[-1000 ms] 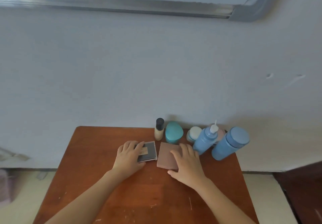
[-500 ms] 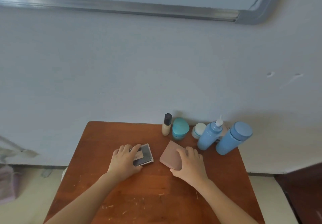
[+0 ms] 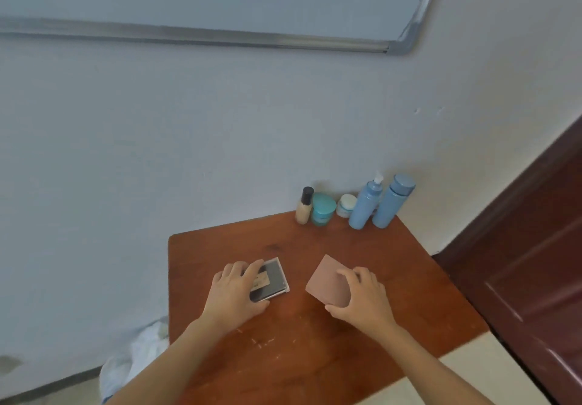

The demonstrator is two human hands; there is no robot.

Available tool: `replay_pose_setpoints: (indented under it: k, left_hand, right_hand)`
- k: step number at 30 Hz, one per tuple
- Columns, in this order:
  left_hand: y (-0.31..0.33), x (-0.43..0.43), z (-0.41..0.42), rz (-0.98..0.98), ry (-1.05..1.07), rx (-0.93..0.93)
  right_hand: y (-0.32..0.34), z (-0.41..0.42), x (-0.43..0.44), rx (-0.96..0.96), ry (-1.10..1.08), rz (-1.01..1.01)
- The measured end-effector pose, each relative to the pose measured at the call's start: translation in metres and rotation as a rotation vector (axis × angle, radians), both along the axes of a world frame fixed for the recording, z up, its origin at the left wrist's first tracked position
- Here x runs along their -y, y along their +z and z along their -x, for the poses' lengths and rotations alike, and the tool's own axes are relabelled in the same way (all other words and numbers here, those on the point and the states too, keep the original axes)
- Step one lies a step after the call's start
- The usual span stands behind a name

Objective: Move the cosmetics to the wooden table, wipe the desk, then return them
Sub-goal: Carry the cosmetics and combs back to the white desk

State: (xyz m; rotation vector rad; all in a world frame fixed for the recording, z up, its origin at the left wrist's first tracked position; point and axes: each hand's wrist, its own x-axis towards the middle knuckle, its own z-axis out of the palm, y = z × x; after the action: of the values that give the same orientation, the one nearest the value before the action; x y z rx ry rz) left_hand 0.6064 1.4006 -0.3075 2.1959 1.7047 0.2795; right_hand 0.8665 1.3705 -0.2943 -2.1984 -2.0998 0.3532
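Wooden bench [image 3: 315,357] against a pale wall [image 3: 189,152]. Left hand [image 3: 234,294]: fingers [image 3: 252,271] curled over a dark flat case [image 3: 274,280], gripping it. Right hand [image 3: 362,300]: fingers [image 3: 346,275] and thumb pinching a pink square case [image 3: 326,282]. Both cases mid-bench, apart. Bottles and jars [image 3: 365,204] lined along the far edge at the wall.

Setting: plain indoor room, dormitory or office type; cannot tell which. Evidence: aluminium-framed whiteboard [image 3: 220,34] on bare pale painted wall [image 3: 157,137]; small scuffed reddish-brown wooden tabletop [image 3: 315,357] set against it; dark red-brown panelled wooden door [image 3: 535,263] at right; pale floor [image 3: 472,379]; row of blue and teal cosmetic bottles and jars [image 3: 365,206] at the wall edge.
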Motion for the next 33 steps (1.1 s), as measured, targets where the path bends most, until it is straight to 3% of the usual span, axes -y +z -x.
replay_pose_setpoints:
  k: [7, 18, 26, 33]
  left_hand:
    - [0.005, 0.038, -0.011, -0.015, -0.263, 0.059]
    - [0.023, 0.128, -0.131, -0.043, -0.773, 0.082]
    - [0.042, 0.286, -0.216, -0.055, -1.12, 0.164]
    - [0.028, 0.441, -0.227, -0.065, -1.329, 0.098]
  right_hand:
    - [0.013, 0.014, 0.1, -0.04, -0.311, -0.013]
    - [0.035, -0.034, 0.29, -0.012, -0.777, -0.116]
    - [0.039, -0.03, 0.509, 0.01, -1.2, -0.153]
    - [0.034, 0.008, 0.676, 0.025, -1.391, -0.106]
